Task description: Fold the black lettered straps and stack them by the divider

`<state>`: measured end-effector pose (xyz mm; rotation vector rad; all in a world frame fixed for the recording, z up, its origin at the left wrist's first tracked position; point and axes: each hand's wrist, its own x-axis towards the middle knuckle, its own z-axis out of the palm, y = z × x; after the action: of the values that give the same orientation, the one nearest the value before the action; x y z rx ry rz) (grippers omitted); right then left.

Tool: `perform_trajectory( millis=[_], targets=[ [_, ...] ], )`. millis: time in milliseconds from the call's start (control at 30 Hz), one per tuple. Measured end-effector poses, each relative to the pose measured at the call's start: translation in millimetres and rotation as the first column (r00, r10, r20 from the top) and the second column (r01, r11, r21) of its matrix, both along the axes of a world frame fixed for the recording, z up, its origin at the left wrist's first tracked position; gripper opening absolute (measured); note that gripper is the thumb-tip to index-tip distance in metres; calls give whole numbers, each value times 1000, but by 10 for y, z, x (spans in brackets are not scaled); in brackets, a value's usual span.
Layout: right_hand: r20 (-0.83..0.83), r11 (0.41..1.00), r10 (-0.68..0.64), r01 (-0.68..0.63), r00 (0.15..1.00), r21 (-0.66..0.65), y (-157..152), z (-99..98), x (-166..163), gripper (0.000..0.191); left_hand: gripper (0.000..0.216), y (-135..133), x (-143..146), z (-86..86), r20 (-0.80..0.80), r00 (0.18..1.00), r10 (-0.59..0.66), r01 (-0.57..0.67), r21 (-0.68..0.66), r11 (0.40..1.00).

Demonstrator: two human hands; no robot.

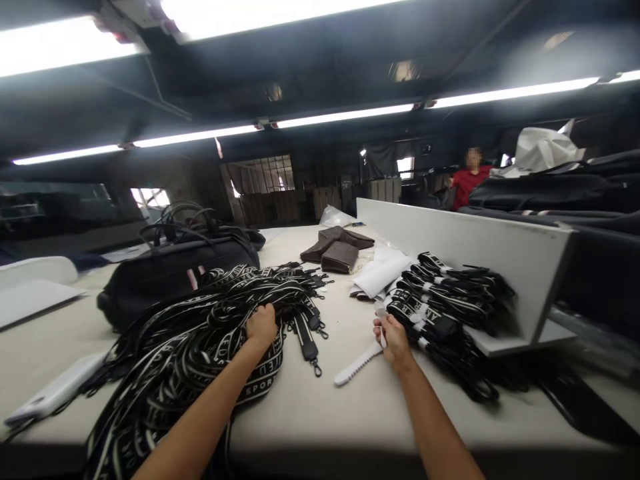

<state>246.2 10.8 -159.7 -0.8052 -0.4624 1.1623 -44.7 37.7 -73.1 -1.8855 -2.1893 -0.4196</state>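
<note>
A big tangled heap of black webbing straps with white lettering (220,333) covers the left-middle of the table and hangs over the near edge. My left hand (261,325) is closed in the heap, its fingers curled on a strap and partly hidden. Metal snap hooks (317,369) show at several strap ends to its right. My right hand (394,340) pinches a small white strip (381,313), whose exact kind I cannot make out. Just left of that hand, a white tool with a toothed edge (357,367) lies on the table. Bundled straps with white bands (425,307) lie right beside it.
A black duffel bag (175,273) stands behind the heap. Dark brown fabric pieces (337,247) and white sheets (383,272) lie farther back. A white upright panel (460,240) borders the right side. Black bags (550,193) are stacked beyond it, near a person in red (470,180).
</note>
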Motion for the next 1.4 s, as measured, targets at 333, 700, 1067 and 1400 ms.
perform_trajectory(
  millis=[333,700,1067,1400],
  targets=[
    [-113,990,97,-84,989,117,-450,413,50,36,12,-120,383,2163,-325,729,-602,535,819,206],
    [287,778,-320,78,903,623,-1334,2577,177,52,27,-988,1433,3127,-793,215,-570,881,409,-237],
    [514,867,-199,-94,834,489,-2061,2955,399,44,27,-1364,1815,2213,421,-373,-827,866,477,-148],
    [638,895,-232,-95,734,435,-2688,2856,681,43,23,-1363,2137,1695,864,-471,-180,878,438,-196]
  ],
)
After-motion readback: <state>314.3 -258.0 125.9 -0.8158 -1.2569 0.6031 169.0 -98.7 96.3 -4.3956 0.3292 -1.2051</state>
